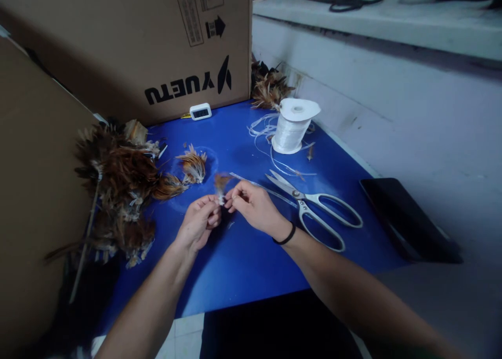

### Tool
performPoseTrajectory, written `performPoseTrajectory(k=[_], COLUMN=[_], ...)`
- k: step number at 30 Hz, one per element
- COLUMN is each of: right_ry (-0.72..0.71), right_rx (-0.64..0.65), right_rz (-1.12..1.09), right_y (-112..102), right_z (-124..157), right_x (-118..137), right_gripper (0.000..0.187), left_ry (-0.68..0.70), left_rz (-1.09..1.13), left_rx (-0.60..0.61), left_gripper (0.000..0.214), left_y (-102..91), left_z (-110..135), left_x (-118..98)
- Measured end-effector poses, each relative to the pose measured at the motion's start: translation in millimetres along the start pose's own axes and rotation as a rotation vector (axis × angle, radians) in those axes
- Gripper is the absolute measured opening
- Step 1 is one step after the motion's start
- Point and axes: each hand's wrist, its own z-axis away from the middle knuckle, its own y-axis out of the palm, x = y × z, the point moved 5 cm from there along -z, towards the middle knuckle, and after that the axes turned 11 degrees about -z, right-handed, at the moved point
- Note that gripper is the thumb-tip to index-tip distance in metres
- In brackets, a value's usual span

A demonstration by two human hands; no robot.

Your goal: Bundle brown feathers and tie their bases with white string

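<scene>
Between my two hands, above the blue tabletop (235, 259), stands a small brown feather tuft (221, 182) with a pale base. My left hand (199, 218) pinches that base, its fingers curled in. My right hand (253, 203), with a black band at the wrist, has thumb and fingers pressed together beside the tuft; whatever it pinches is too small to make out. A thin white ribbon (280, 196) runs over the table behind the right hand. Metal scissors (300, 196) lie right of it, blades apart. Two feather bunches (193, 165) rest just beyond the left hand.
Heaped brown feathers (121, 176) fill the left side, by a large cardboard box (117, 50). A white ribbon spool (291, 129) stands at the back right with loose loops. Also there are a small white digital clock (201, 112), a black tablet-like object (408, 218) and more feathers (270, 90).
</scene>
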Motion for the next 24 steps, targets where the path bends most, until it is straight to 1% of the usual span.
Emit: performPoseTrajectory(k=[2,4,5,7,9,12,14,18,24], right_ry=[0.009,0.018,0.02,0.021,0.016,0.005,0.007,0.031,0.051], right_rx=[-0.006,0.002,0.009,0.017,0.004,-0.032,-0.034,0.003,0.026], right_rz=[-0.061,-0.047,-0.033,-0.019,-0.024,-0.001,0.001,-0.07,-0.138], right_y=[-0.1,0.7,1.2,2.0,1.8,0.5,0.4,1.8,2.9], right_z=[-0.6,-0.8,-0.7,-0.1,0.4,0.3,-0.4,-2.5,-2.7], right_x=[-2.4,-3.8,-3.9,-2.5,0.0,2.0,0.6,-4.2,-4.2], right_gripper=[0.007,0.003,0.006,0.018,0.022,0.013,0.011,0.012,0.01], left_ry=[0.04,0.075,0.09,0.132,0.179,0.241,0.256,0.202,0.077], left_rz=[-0.039,-0.094,-0.123,-0.183,-0.237,-0.306,-0.338,-0.304,-0.146], left_rx=[-0.051,-0.086,-0.102,-0.145,-0.184,-0.207,-0.207,-0.176,-0.058], left_gripper=[0.013,0.014,0.015,0.016,0.016,0.015,0.015,0.019,0.022], left_y=[-1.8,-2.3,-2.5,-3.9,-5.6,-6.1,-5.2,-3.2,1.0], left_z=[0.2,0.3,0.2,-0.1,-0.3,0.2,1.1,2.1,2.1], left_x=[-2.1,-2.9,-2.8,-2.7,-2.9,-4.3,-5.4,-5.2,-2.0])
